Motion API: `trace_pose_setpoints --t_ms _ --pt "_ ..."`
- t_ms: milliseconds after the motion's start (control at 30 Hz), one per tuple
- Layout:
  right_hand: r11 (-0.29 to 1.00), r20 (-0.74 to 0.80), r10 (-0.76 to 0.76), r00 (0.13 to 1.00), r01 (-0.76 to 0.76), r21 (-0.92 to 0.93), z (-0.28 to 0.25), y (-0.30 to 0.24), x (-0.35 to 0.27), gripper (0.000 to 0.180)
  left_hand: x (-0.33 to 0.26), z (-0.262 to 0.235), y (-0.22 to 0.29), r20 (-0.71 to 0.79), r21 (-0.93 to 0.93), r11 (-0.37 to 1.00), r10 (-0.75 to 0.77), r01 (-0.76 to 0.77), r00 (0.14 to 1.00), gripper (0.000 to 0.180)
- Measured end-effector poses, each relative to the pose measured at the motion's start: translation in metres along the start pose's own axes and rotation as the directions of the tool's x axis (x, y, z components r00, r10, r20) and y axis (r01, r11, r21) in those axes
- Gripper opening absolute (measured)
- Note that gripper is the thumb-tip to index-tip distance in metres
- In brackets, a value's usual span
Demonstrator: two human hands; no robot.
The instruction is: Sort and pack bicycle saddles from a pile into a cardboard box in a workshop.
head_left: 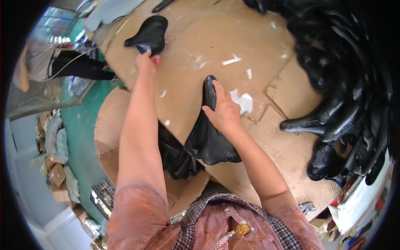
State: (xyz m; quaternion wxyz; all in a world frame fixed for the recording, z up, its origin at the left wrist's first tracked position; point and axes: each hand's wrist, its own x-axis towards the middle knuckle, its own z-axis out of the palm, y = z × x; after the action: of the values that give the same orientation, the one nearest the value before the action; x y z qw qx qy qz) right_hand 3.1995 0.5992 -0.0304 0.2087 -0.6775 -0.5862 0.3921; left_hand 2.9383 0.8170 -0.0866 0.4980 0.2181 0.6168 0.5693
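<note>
Right hand (224, 109) is grasping the mid-frame saddle (210, 141), best steadied gently; left hand (146, 61) is touching the upper-left saddle (152, 33), grip unclear.

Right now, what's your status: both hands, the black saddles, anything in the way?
Left hand at edge of far black saddle. Right hand over nose of near black saddle. White scrap beside right hand, not covering either saddle.

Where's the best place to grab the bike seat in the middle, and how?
Probably grip the bike seat by its narrow nose, from the right, where the right hand touches it. The nose looks slim and graspable, while the near end flares wide.
</note>
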Motion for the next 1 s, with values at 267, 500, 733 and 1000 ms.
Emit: trace_pose_setpoints --t_ms 267,500,733,1000 --pt "0.817 0.201 -0.514 0.834 0.405 0.411 0.145 -0.074 -0.093 0.060 -0.226 -0.312 0.007 -0.375 0.477 0.853 -0.019 0.210 0.927 0.057" --pt "0.817 0.294 -0.399 0.868 0.190 0.545 0.142 0.038 -0.299 0.016 -0.375 -0.436 -0.094 -0.436 0.269 0.838 -0.333 0.474 0.836 0.051" --pt "0.570 0.162 0.694 0.701 -0.673 0.471 0.190 0.262 -0.354 0.020 -0.437 -0.405 -0.192 -0.161 0.333 0.759 -0.538 0.559 0.827 0.040" --pt "0.107 0.345 0.832 0.435 -0.736 0.669 0.329 0.477 -0.284 0.037 -0.405 -0.339 -0.248 0.183 0.576 0.787 -0.387 0.220 0.904 0.033"
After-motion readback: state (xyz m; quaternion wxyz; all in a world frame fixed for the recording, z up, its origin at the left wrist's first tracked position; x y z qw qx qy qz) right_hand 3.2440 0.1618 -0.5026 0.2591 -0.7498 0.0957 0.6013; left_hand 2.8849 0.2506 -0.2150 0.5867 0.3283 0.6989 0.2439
